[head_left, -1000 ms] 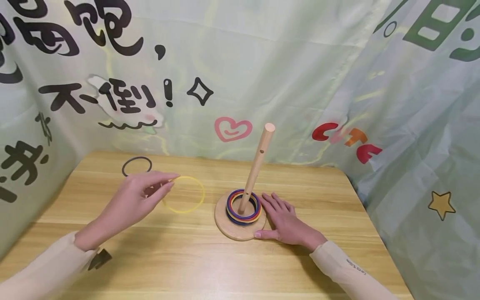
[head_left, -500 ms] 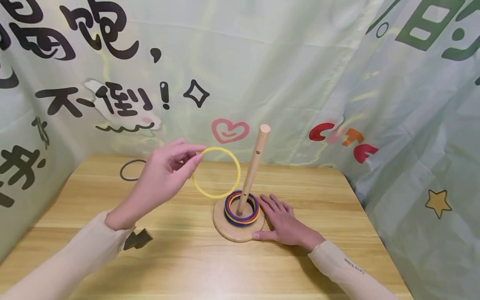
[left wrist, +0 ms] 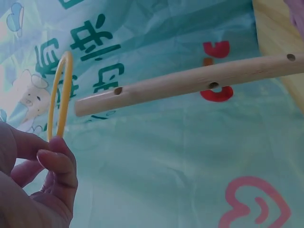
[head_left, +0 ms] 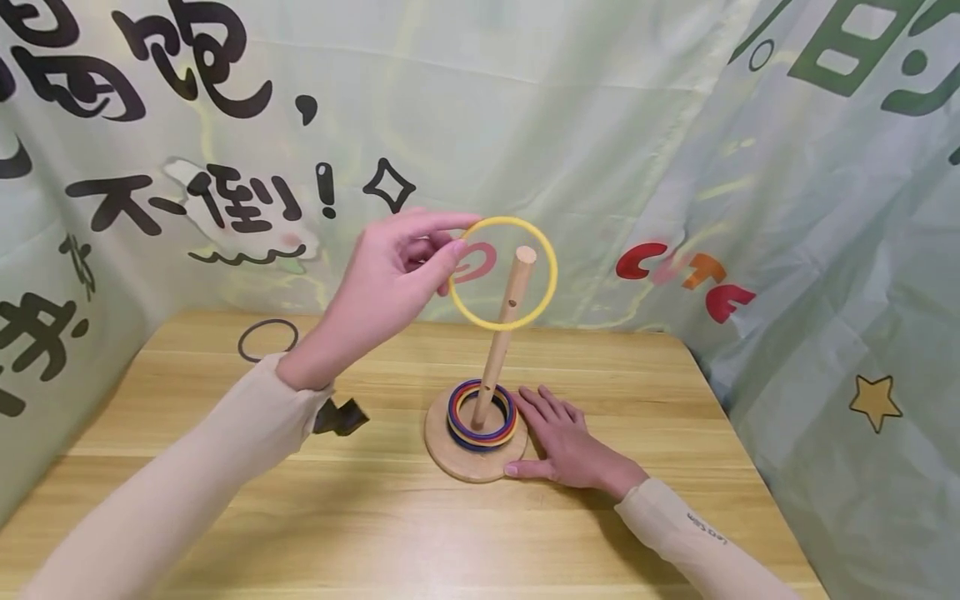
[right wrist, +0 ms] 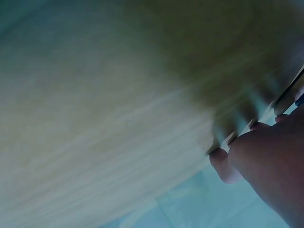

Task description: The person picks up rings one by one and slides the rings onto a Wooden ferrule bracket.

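Between thumb and fingers my left hand (head_left: 401,271) pinches a yellow ring (head_left: 557,275) by its left side. In the head view the ring overlaps the top of a wooden peg (head_left: 498,358); the left wrist view shows the ring (left wrist: 68,90) just beyond the peg's tip (left wrist: 85,105), with a gap between. The peg rises from a round wooden base (head_left: 442,454). Several blue, red and yellow rings (head_left: 454,429) lie stacked around its foot. My right hand (head_left: 566,446) rests at the right edge of the base, fingers extended, thumb at the rim.
A dark ring (head_left: 268,340) lies on the wooden table (head_left: 390,533) at the back left, near my left forearm. A printed cloth (head_left: 570,150) hangs behind the table and along both sides.
My left hand has lifted the yellow ring from low over the table, up and to the right, to the height of the peg's top. My right hand has stayed at the base.
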Demonstrator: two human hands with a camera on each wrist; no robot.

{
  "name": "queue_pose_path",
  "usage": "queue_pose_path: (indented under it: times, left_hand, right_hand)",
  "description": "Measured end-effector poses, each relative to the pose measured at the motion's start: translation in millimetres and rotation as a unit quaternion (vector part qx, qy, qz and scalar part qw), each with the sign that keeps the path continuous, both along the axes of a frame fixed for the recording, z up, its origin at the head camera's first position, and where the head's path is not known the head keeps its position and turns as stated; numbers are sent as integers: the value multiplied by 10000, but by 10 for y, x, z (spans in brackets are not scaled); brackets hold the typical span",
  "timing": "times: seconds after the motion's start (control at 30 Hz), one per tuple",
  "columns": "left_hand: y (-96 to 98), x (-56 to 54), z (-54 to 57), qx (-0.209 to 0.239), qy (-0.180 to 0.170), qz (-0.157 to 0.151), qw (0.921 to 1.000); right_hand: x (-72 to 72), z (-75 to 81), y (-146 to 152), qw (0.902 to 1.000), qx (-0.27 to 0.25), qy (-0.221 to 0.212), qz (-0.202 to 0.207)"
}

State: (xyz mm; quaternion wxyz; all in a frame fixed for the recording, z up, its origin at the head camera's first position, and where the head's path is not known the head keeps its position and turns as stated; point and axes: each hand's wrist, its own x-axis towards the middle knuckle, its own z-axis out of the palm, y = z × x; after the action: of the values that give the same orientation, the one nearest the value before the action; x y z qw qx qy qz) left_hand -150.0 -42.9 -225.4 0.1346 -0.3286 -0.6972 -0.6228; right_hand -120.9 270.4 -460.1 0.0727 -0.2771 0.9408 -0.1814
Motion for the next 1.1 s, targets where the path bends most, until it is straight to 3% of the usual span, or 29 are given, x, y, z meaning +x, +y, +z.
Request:
queue_pose_path:
  times: [0.17, 0.43, 0.77, 1.1]
  left_hand:
    - [129, -115, -57, 61, -177, -144, 9997]
    - [201, -170, -294, -287, -381, -49, 9988]
    - [227, -197, -685, -899, -778, -49, 9929]
    - [261, -220, -1180, -1237, -1096, -133, 9862]
  right_hand:
    - [1, 2, -23, 10000, -26, 28, 45]
    - [-5, 22, -36, 10000, 38, 13, 24]
    - [-6, 21, -24, 10000, 49, -20, 12]
    - [-21, -6, 7, 10000, 91, 16, 24]
